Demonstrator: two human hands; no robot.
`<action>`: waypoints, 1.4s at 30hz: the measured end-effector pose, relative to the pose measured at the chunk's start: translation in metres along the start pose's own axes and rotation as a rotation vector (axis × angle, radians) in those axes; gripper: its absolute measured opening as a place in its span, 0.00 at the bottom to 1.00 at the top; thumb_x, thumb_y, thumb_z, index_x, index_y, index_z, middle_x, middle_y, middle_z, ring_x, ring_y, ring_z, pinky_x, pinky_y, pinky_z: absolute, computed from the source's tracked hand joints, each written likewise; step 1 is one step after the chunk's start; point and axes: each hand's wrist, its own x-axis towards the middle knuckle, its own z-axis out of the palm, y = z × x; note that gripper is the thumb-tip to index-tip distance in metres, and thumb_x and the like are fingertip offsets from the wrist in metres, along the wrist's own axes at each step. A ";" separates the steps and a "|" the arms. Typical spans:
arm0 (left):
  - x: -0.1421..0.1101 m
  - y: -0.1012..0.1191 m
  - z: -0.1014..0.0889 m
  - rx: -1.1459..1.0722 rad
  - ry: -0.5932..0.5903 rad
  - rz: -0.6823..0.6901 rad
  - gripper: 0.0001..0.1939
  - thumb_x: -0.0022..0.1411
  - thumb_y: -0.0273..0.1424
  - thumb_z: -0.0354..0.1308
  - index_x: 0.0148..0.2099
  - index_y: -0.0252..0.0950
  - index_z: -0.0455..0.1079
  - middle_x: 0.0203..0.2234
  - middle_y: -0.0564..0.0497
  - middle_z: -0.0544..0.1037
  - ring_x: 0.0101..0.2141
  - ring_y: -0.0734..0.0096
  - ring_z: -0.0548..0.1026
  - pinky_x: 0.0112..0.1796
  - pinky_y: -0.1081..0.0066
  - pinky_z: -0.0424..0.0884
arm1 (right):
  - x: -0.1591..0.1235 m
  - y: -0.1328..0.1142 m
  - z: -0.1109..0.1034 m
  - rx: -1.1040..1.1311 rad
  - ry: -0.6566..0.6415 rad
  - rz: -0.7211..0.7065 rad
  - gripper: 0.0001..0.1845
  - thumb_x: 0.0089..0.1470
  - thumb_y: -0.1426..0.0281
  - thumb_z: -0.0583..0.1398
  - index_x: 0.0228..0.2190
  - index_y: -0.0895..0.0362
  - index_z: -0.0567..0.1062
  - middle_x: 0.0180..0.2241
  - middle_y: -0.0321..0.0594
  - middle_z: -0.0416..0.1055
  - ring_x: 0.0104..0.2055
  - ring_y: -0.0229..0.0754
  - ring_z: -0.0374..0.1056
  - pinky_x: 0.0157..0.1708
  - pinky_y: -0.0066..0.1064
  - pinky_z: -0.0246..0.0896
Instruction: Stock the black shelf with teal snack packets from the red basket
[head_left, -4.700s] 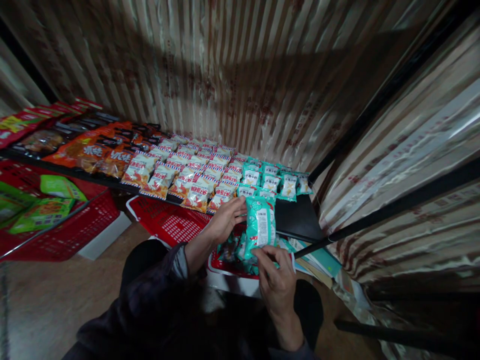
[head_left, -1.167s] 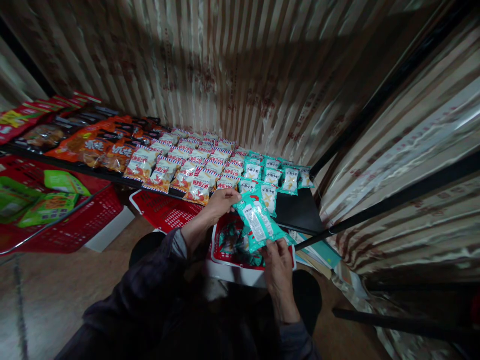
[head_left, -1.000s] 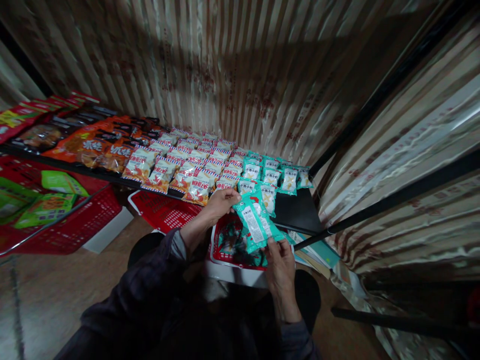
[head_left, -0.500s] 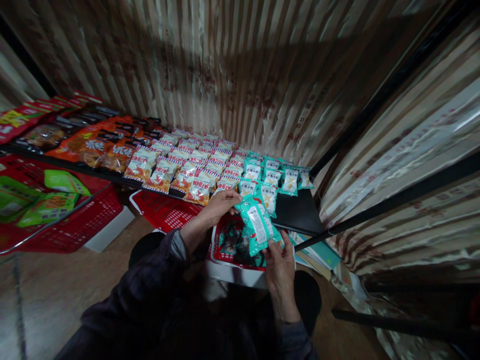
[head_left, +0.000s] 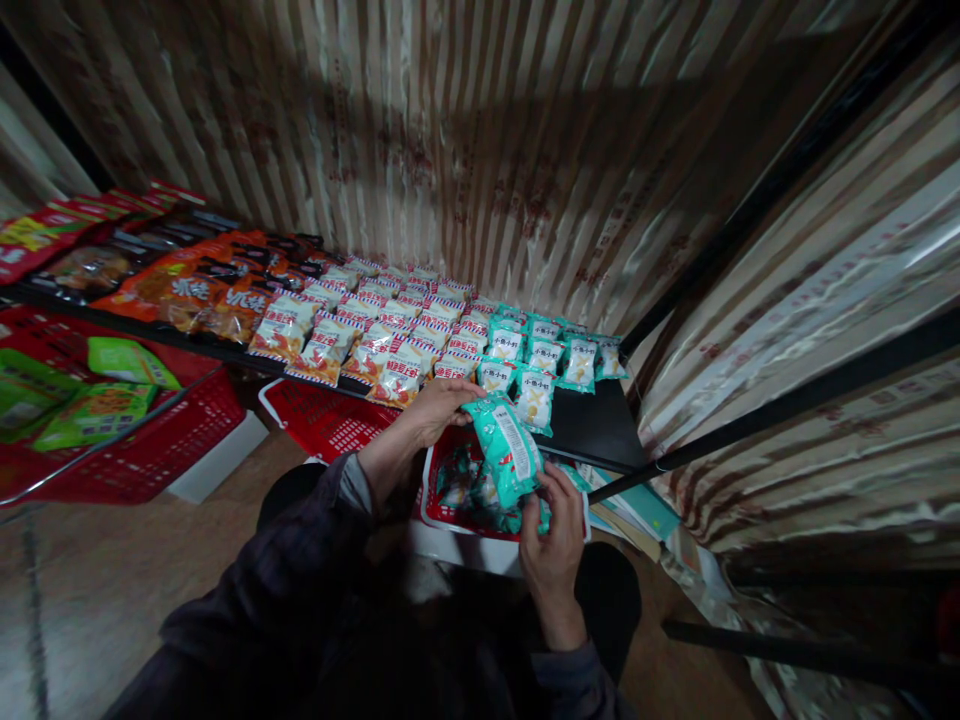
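Observation:
A teal snack bag (head_left: 504, 450) is tilted above a red basket, its label with a barcode-like panel turned up. My left hand (head_left: 439, 412) pinches the bag's upper left corner between thumb and fingers. At the lower right edge, my right hand (head_left: 556, 535) has its fingertips and thumb on the bag, loosely curled around that end. Below the bag, the red basket (head_left: 429, 500) holds more teal bags, partly hidden by it. Matching teal bags (head_left: 535, 398) stand in rows on the black shelf (head_left: 600, 425) just beyond my hands.
Along the shelf to the left lie white-and-red snack bags (head_left: 328, 345), orange bags (head_left: 191, 300) and red packets (head_left: 37, 240). Another red basket (head_left: 187, 435) at left holds green bags (head_left: 97, 415). Black frame bars (head_left: 697, 440) slant on the right, before striped curtains (head_left: 465, 130).
The teal bag has tipped and shifted slightly up and left. My right hand has loosened, its fingers spreading more at the bag's lower end. My left hand keeps its corner.

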 end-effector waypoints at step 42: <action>0.005 0.005 0.016 0.897 0.026 0.457 0.03 0.52 0.28 0.60 0.27 0.38 0.73 0.18 0.55 0.71 0.25 0.70 0.67 0.27 0.74 0.57 | -0.016 -0.004 0.013 0.867 -0.040 1.065 0.23 0.39 0.50 0.68 0.24 0.56 0.72 0.22 0.30 0.69 0.22 0.34 0.64 0.18 0.25 0.59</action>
